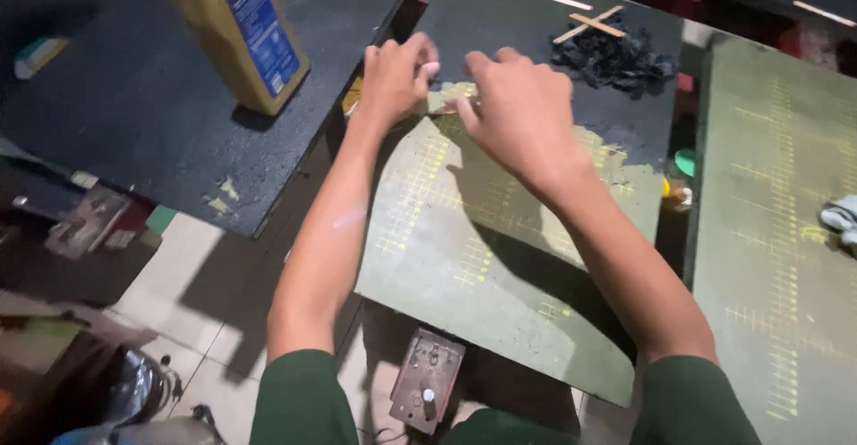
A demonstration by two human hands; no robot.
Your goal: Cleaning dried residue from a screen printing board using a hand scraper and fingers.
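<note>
The far, dark half of the green board (500, 257) is pinched at its edge by the left hand (393, 74) and right hand (522, 110), while the near half is already bare.

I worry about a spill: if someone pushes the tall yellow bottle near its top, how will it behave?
The yellow bottle is tall and narrow and stands upright on the dark board, so a high push would probably tip it rather than slide it. Its plastic looks rigid, unlikely to buckle. Its weight cannot be judged; the fill level is hidden.
</note>
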